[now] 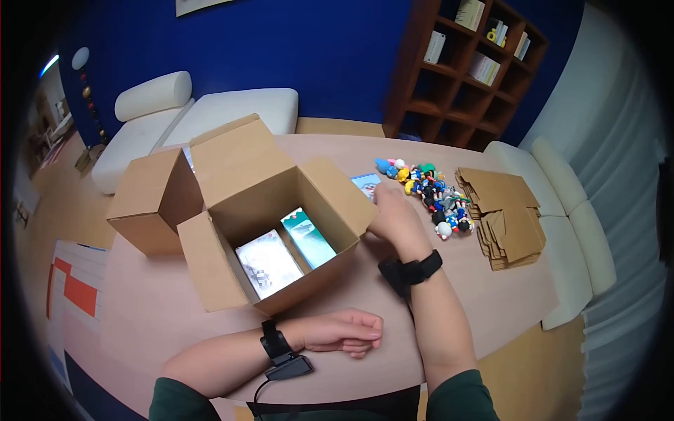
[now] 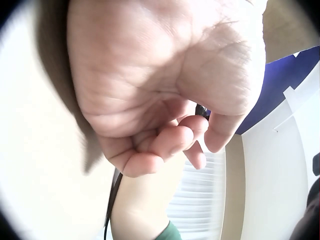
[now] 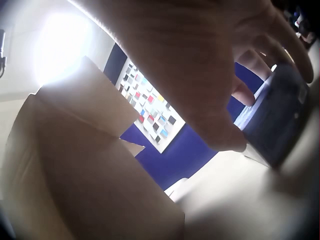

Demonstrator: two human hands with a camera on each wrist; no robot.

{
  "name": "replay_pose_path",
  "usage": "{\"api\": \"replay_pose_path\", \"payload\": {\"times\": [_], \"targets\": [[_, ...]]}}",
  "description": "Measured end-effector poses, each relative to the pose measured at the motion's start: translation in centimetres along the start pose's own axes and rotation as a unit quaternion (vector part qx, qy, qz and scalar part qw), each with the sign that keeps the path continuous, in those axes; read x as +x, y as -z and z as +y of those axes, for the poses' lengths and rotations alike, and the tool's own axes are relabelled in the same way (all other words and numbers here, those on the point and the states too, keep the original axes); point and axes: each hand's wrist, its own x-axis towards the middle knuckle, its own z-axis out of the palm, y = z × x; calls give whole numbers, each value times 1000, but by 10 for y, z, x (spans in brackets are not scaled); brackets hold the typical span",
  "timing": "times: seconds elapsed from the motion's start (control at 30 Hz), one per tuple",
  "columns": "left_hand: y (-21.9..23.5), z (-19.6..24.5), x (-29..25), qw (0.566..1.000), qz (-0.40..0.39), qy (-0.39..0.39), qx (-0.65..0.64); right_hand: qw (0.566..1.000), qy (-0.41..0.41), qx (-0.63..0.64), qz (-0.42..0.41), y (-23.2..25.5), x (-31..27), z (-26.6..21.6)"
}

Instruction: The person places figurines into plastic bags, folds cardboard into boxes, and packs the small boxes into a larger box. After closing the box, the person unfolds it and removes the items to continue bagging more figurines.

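Observation:
My right hand (image 1: 394,216) reaches past the right flap of an open cardboard box (image 1: 281,203) and holds a small blue printed box (image 1: 365,184) on the table. In the right wrist view, the thumb lies at one edge of this small box (image 3: 275,115) and the fingers curve over its other side. My left hand (image 1: 344,331) rests on the table in front of the cardboard box, its fingers loosely curled with nothing in them. Inside the cardboard box lie a white printed box (image 1: 269,263) and a green-and-white one (image 1: 309,238).
Left of the open box stands a second cardboard box (image 1: 151,200). Several small toy figures (image 1: 435,196) lie in a cluster right of my right hand. Beyond them is a stack of flattened cardboard (image 1: 509,217). White sofas (image 1: 232,112) and a wooden shelf (image 1: 456,77) stand around the table.

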Motion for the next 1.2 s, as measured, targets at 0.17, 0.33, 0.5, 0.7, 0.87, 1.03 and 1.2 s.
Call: {"api": "replay_pose_path", "payload": {"times": [0.17, 0.33, 0.5, 0.7, 0.87, 1.03, 1.2], "targets": [[1, -1, 1, 1000, -1, -7, -2, 993, 6, 14, 120, 41, -6, -1], [-1, -2, 2, 1000, -3, -12, -3, 953, 66, 146, 258, 102, -55, -50], [0, -6, 4, 1000, -3, -26, 3, 904, 292, 238, 204, 94, -91, -94], [6, -15, 5, 997, -9, -67, -33, 937, 280, 181, 100, 64, -107, -125], [2, -12, 4, 998, 6, -67, -10, 923, 352, 131, 86, 60, -107, -116], [-1, -7, 5, 999, 34, -10, 13, 931, 310, 62, 181, 73, -83, -88], [-12, -7, 6, 995, 54, -15, 85, 975, 170, 105, 100, 72, -66, -68]]}}
